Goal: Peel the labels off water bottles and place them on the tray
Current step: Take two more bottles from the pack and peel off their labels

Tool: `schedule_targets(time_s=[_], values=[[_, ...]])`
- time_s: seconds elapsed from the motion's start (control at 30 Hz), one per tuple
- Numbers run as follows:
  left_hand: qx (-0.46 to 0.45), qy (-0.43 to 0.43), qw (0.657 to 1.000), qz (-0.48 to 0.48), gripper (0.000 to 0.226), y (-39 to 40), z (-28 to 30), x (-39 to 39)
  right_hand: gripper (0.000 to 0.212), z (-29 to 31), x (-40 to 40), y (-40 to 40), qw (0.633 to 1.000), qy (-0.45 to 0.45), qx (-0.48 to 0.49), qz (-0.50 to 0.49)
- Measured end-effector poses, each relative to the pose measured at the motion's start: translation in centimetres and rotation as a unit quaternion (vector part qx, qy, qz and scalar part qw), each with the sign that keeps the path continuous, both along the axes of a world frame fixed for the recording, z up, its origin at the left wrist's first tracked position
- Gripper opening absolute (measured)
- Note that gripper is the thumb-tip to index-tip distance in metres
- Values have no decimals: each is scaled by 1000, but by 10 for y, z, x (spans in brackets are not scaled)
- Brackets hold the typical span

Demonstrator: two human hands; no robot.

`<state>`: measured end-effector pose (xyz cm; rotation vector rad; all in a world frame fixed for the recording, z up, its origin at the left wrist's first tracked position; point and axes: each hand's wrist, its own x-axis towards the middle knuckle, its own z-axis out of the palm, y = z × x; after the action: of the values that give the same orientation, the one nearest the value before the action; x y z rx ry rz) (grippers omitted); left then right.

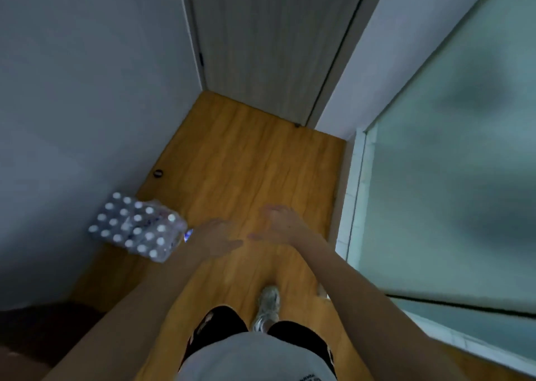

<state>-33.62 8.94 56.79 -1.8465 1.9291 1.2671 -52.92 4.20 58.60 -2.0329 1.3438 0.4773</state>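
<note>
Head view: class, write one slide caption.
Both open hands, left and right, reach toward a wrapped bottle pack on the wooden floor.

dim, bluish light; motion blur; wide-angle edge distortion

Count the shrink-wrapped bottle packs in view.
1. The bottle pack sits on the wooden floor against the left wall, just beyond the left hand. No others in view; any behind the door would be hidden.

Dim hallway: wooden floor [240, 160], grey door [269, 41], frosted glass [452, 163]
</note>
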Motion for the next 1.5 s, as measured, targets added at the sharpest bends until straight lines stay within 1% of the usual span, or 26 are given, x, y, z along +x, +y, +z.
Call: schedule_targets(time_s=[0.1, 0.17, 0.3, 0.37, 0.47, 0.5, 0.57, 0.63, 0.7, 0.77, 0.9, 1.03, 1.17, 1.37, 1.43, 1.5], values=[[-36, -12, 998, 49, 66, -24, 7, 26, 91, 5, 34, -46, 997, -10, -2, 72], [-47, -30, 994, 89, 78, -34, 7, 50, 85, 5, 63, -66, 993, -18, -1, 114], [-45, -79, 987, 132, 69, -45, 4, 104, 88, -6, 131, -93, 980, -13, -12, 197], [-43, -90, 982, 158, 68, -44, 3, 134, 89, -11, 169, -102, 976, -19, -9, 215], [-59, -88, 973, 204, 84, -31, -4, 178, 91, -12, 222, -106, 968, -31, -9, 249], [-67, -86, 969, 221, 85, -26, -6, 191, 89, -11, 238, -106, 963, -36, -13, 268], [-82, -90, 958, 259, 72, -15, -7, 210, 81, -4, 268, -105, 949, -47, -22, 312], [-98, -110, 949, 280, 70, -5, -9, 223, 76, -3, 293, -103, 932, -54, -22, 357], [-68, -129, 939, 310, 70, 3, -20, 234, 76, -12, 318, -104, 920, -59, -14, 388], [-37, -128, 924, 358, 70, 9, -44, 246, 78, -34, 342, -106, 905, -60, -10, 420], [-15, -128, 905, 406, 72, 9, -94, 258, 84, -96, 379, -118, 878, -69, -16, 473], [-8, -141, 889, 436, 68, -6, -177, 273, 82, -182, 401, -142, 859, -62, -20, 507], [-22, -146, 882, 447, 65, -24, -288, 286, 70, -298, 415, -169, 858, -79, -31, 506], [-86, -169, 879, 438, 62, -59, -477, 323, 56, -493, 451, -203, 861, -121, -71, 490], [-108, -179, 873, 441, 61, -73, -530, 343, 56, -547, 469, -209, 852, -143, -93, 494], [-117, -201, 868, 439, 63, -84, -577, 363, 56, -590, 487, -212, 836, -154, -130, 510]])
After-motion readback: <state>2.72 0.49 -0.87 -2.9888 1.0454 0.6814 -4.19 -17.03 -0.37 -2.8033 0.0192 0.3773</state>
